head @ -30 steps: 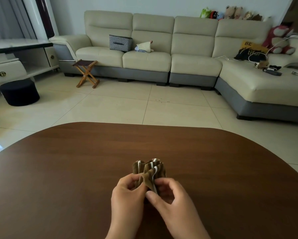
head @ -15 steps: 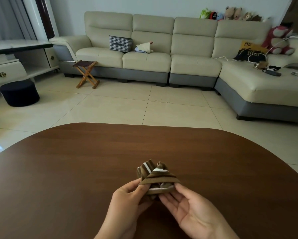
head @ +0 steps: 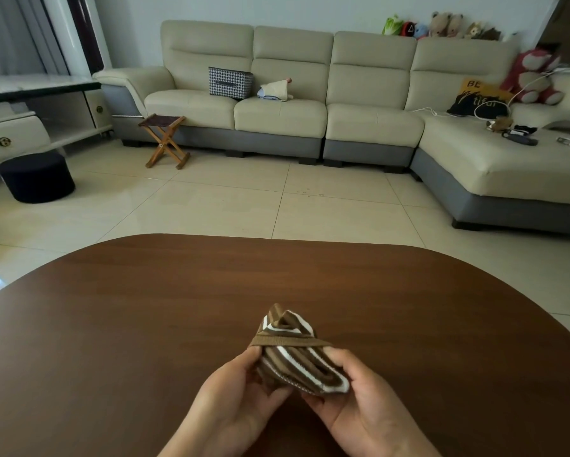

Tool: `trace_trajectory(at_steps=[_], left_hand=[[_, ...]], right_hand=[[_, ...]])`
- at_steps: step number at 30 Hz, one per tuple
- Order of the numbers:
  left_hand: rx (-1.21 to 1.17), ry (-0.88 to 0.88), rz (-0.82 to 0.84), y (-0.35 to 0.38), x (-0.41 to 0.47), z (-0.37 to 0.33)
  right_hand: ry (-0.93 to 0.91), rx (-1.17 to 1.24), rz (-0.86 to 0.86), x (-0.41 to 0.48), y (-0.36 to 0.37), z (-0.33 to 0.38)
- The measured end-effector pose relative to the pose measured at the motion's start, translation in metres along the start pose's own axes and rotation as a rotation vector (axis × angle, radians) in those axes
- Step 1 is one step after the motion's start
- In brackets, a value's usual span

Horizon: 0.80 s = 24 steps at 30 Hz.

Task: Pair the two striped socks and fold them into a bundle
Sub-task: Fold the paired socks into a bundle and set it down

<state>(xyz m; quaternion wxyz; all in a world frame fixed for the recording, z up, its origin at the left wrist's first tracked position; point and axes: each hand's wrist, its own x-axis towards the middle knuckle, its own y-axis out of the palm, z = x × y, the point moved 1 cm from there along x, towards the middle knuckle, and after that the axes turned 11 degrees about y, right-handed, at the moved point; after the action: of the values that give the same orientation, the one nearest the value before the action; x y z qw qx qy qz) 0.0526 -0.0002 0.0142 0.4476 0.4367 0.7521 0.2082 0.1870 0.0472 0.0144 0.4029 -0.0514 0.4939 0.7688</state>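
The two brown-and-white striped socks (head: pixel 293 354) form one rolled bundle, held just above the dark wooden table (head: pixel 145 324) near its front edge. A brown cuff band stretches across the bundle's upper part, with sock ends poking out above it. My left hand (head: pixel 234 400) pinches the cuff's left end between thumb and fingers. My right hand (head: pixel 359 404) cups the bundle from the right and below, thumb on its side. The underside of the bundle is hidden by my fingers.
Beyond the table lies tiled floor, then a long cream corner sofa (head: pixel 372 123) with a checked box, cushions and soft toys. A small folding stool (head: pixel 166 136) and a black round pouffe (head: pixel 37 176) stand at the left, by a low cabinet.
The cuff has been pulled further over the rolled socks, turning upright folds into a wrapped bundle. My right hand has shifted from pinching on top to cupping the bundle's right side.
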Motion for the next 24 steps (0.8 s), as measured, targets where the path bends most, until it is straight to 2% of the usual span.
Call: trace_trajectory(at_steps=[12, 18, 24], left_hand=[[-0.074, -0.011, 0.157, 0.000, 0.010, 0.008], [0.070, 0.036, 0.236, -0.003, 0.012, 0.010], [0.289, 0.108, 0.403, -0.005, 0.011, 0.007]], right_hand=[[-0.037, -0.176, -0.038, 0.001, 0.003, -0.003], [-0.038, -0.212, -0.026, 0.001, 0.004, -0.006], [-0.081, -0.105, 0.068, 0.001, 0.001, -0.002]])
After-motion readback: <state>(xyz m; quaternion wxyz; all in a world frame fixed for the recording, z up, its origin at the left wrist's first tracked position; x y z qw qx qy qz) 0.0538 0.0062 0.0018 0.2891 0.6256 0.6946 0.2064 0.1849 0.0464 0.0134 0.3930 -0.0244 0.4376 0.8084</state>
